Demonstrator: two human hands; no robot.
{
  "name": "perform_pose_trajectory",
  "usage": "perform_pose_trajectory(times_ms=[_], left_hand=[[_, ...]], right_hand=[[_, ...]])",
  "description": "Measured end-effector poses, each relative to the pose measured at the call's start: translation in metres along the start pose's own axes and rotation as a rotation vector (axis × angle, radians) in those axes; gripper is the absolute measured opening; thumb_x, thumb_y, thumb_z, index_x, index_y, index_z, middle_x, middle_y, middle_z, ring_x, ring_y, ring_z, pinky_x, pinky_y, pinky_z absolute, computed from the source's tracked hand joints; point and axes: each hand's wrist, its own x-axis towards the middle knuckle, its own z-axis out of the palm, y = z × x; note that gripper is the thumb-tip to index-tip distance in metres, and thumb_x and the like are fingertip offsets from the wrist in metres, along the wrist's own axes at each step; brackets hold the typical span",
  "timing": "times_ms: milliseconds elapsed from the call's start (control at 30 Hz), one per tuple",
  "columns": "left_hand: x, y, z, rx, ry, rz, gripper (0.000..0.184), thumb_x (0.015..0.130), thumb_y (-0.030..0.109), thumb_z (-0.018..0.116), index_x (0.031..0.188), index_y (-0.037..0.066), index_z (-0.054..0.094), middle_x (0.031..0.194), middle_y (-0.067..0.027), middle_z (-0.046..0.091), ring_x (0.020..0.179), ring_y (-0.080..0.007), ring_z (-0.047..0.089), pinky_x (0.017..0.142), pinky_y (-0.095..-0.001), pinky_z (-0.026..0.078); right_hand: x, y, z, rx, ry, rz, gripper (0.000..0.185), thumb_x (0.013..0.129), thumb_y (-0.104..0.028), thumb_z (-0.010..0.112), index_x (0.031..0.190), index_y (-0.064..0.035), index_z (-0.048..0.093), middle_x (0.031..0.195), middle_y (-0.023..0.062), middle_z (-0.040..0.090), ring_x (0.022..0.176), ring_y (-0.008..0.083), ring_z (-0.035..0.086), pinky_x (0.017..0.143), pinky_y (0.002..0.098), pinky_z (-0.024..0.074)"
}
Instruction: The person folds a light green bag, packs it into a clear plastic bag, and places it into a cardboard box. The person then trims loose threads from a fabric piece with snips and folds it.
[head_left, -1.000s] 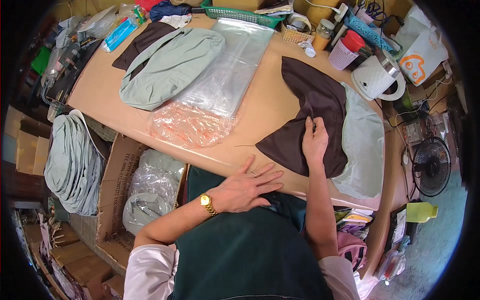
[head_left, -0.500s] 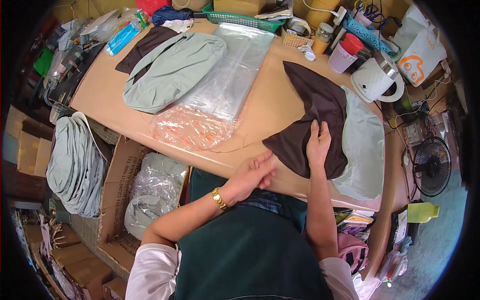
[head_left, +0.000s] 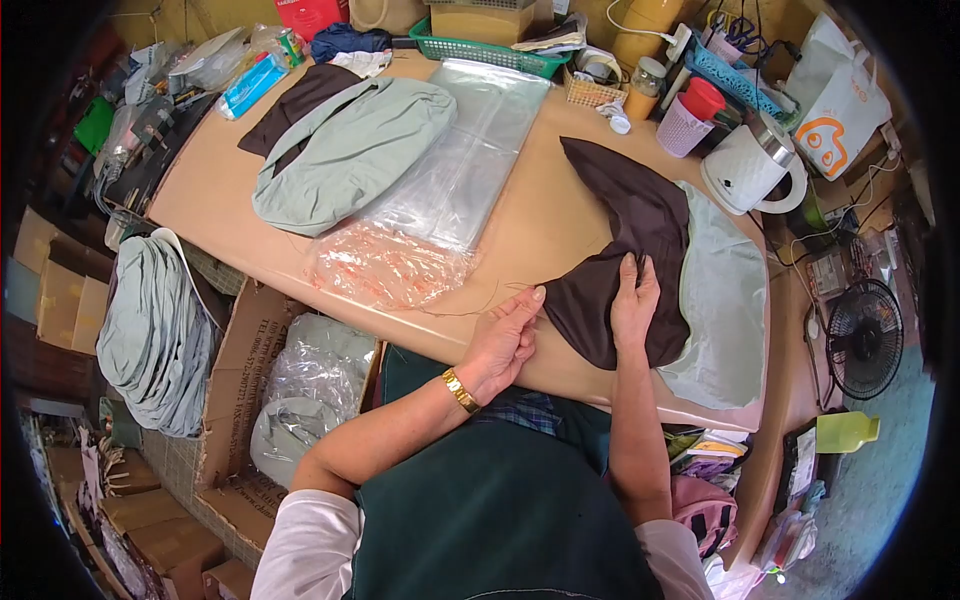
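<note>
A dark brown cloth piece (head_left: pixel 640 225) lies on the table, its narrow tip pointing to the back. My left hand (head_left: pixel 502 340), wearing a gold watch at the wrist, pinches the cloth's left corner between thumb and forefinger. Loose thread trails across the table beside those fingertips. My right hand (head_left: pixel 634 305) rests on the lower middle of the cloth, thumb and fingers drawn together on the fabric. Whether something small is also between them cannot be made out. Pale grey-green fabric (head_left: pixel 725 300) shows from under the brown piece on the right.
On the table (head_left: pixel 540 220) lie a grey-green fabric cover (head_left: pixel 350 150), clear plastic bags (head_left: pixel 460 150) and crinkled plastic (head_left: pixel 390 265). A white kettle (head_left: pixel 745 165) stands at the back right. An open carton (head_left: pixel 235 390) and stacked grey covers (head_left: pixel 150 335) are on the left; a fan (head_left: pixel 865 335) is on the right.
My left hand has moved slightly up and closed in a pinch at the cloth's left corner. My right hand stays on the cloth, its fingers shifted slightly lower. The view has tilted a little.
</note>
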Motion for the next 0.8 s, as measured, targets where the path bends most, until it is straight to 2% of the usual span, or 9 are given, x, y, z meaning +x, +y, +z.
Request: perform_pose_trajectory(times_ms=[67, 133, 267, 367, 433, 467, 633, 733, 800], left_hand=[[0.003, 0.001, 0.002, 0.003, 0.021, -0.011, 0.028, 0.09, 0.028, 0.07, 0.108, 0.009, 0.061, 0.07, 0.0088, 0.047, 0.048, -0.0008, 0.035, 0.042, -0.0168, 0.028], [0.003, 0.003, 0.006, -0.009, 0.063, -0.02, 0.013, 0.093, 0.025, 0.066, 0.097, 0.013, 0.064, 0.067, 0.0089, 0.043, 0.05, -0.0009, 0.036, 0.041, -0.0176, 0.027], [0.007, 0.0, 0.002, 0.002, 0.07, -0.004, 0.018, 0.093, 0.025, 0.066, 0.104, 0.011, 0.066, 0.069, 0.0079, 0.047, 0.051, -0.0016, 0.035, 0.041, -0.0178, 0.025], [0.003, 0.003, -0.001, 0.053, 0.054, 0.082, 0.024, 0.092, 0.024, 0.066, 0.108, 0.006, 0.065, 0.074, 0.0065, 0.054, 0.052, -0.0019, 0.044, 0.042, -0.015, 0.036], [-0.003, 0.015, -0.011, -0.085, 0.059, 0.04, 0.023, 0.094, 0.018, 0.062, 0.11, 0.001, 0.063, 0.087, -0.0003, 0.064, 0.072, -0.0071, 0.063, 0.058, -0.0159, 0.055], [-0.002, 0.015, -0.021, -0.209, -0.03, 0.033, 0.025, 0.096, 0.015, 0.059, 0.111, -0.005, 0.06, 0.1, -0.0105, 0.066, 0.097, -0.0183, 0.067, 0.081, -0.0231, 0.061], [-0.031, 0.027, -0.008, -0.318, -0.072, -0.031, 0.023, 0.096, 0.013, 0.057, 0.102, -0.009, 0.058, 0.103, -0.0165, 0.062, 0.108, -0.0276, 0.063, 0.087, -0.0284, 0.06], [-0.035, 0.028, -0.008, -0.304, -0.13, 0.004, 0.025, 0.098, 0.014, 0.054, 0.1, -0.011, 0.057, 0.103, -0.0187, 0.062, 0.112, -0.0299, 0.061, 0.092, -0.0313, 0.058], [-0.037, 0.03, -0.003, -0.274, -0.179, 0.029, 0.026, 0.099, 0.015, 0.053, 0.099, -0.011, 0.056, 0.103, -0.0191, 0.062, 0.113, -0.0302, 0.061, 0.094, -0.0324, 0.057]], right_hand=[[-0.001, -0.004, -0.001, 0.036, 0.0, 0.018, 0.033, 0.1, -0.023, 0.054, 0.082, 0.0037, 0.048, 0.072, 0.0027, 0.043, 0.071, 0.0122, 0.038, 0.064, 0.0273, 0.0374], [-0.002, -0.006, -0.002, 0.072, -0.003, 0.036, 0.032, 0.1, -0.023, 0.054, 0.082, 0.0036, 0.049, 0.073, 0.0013, 0.044, 0.072, 0.0115, 0.038, 0.065, 0.0267, 0.0377], [-0.003, -0.007, -0.004, 0.163, -0.024, 0.066, 0.029, 0.1, -0.023, 0.054, 0.086, 0.003, 0.053, 0.076, -0.0011, 0.049, 0.074, 0.0092, 0.041, 0.067, 0.0253, 0.0385], [-0.001, -0.013, -0.003, 0.164, 0.022, 0.056, 0.028, 0.1, -0.023, 0.053, 0.089, 0.003, 0.055, 0.079, -0.0014, 0.052, 0.076, 0.0081, 0.043, 0.068, 0.0246, 0.0392], [0.0, -0.013, -0.003, 0.152, 0.065, 0.045, 0.028, 0.101, -0.023, 0.053, 0.091, 0.003, 0.056, 0.08, -0.0016, 0.053, 0.077, 0.0077, 0.044, 0.069, 0.0242, 0.0395], [0.001, -0.008, -0.003, 0.157, 0.041, 0.059, 0.027, 0.1, -0.023, 0.055, 0.093, 0.0029, 0.057, 0.079, -0.0002, 0.054, 0.077, 0.0087, 0.045, 0.07, 0.0246, 0.0405], [-0.002, -0.036, -0.001, -0.221, -0.06, 0.018, 0.022, 0.095, -0.023, 0.062, 0.097, -0.0006, 0.06, 0.085, 0.0053, 0.057, 0.076, 0.0158, 0.054, 0.073, 0.029, 0.045], [-0.013, -0.092, -0.009, -0.454, -0.176, -0.202, 0.022, 0.083, -0.018, 0.072, 0.101, -0.0085, 0.063, 0.101, 0.0078, 0.055, 0.08, 0.0283, 0.061, 0.071, 0.0379, 0.0483], [-0.023, -0.127, -0.013, -0.494, -0.241, -0.286, 0.024, 0.079, -0.017, 0.074, 0.099, -0.0084, 0.064, 0.097, 0.0073, 0.055, 0.078, 0.0269, 0.061, 0.069, 0.0372, 0.0477]])
